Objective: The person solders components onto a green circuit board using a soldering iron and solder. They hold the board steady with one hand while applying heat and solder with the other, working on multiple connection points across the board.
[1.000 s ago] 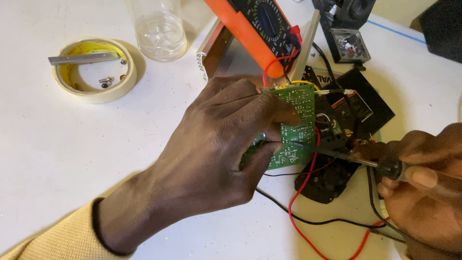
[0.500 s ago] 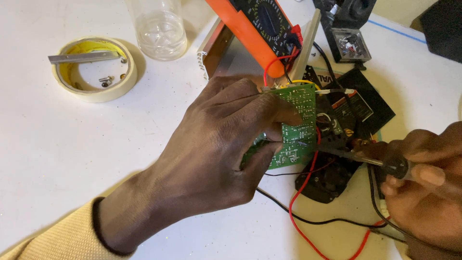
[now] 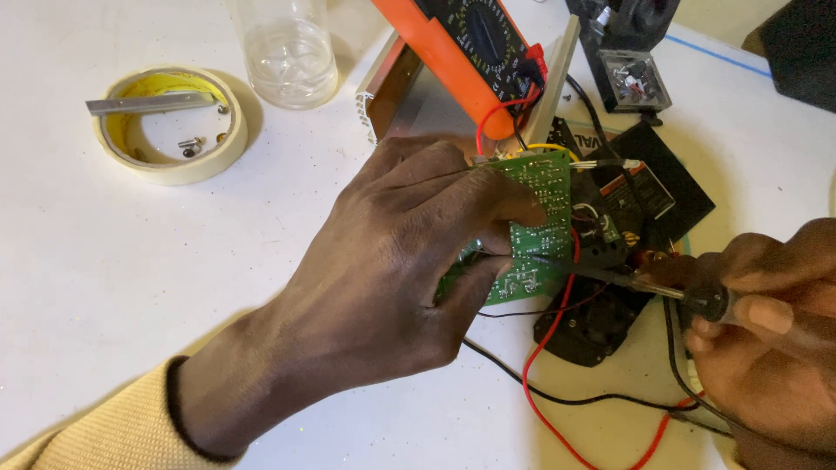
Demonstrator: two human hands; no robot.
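Observation:
My left hand (image 3: 383, 278) grips a green circuit board (image 3: 531, 231) at the middle of the white table, holding it tilted with its solder side up. My right hand (image 3: 766, 331) at the right edge holds a thin metal-tipped tool (image 3: 644, 283) like a pen. Its tip rests on the board's lower right part. Red wire (image 3: 557, 348) and black wire (image 3: 592, 400) run from the board across the table. An orange multimeter (image 3: 470, 39) leans just behind the board.
A roll of tape (image 3: 170, 126) with small screws and a metal strip on it lies at the upper left. A clear plastic cup (image 3: 287, 52) stands beside it. Black electronic parts (image 3: 662, 183) and a small square component (image 3: 631, 78) crowd the right side.
The tool's tip has slid slightly left along the board, my right hand shifting with it. My left hand and the board stay still.

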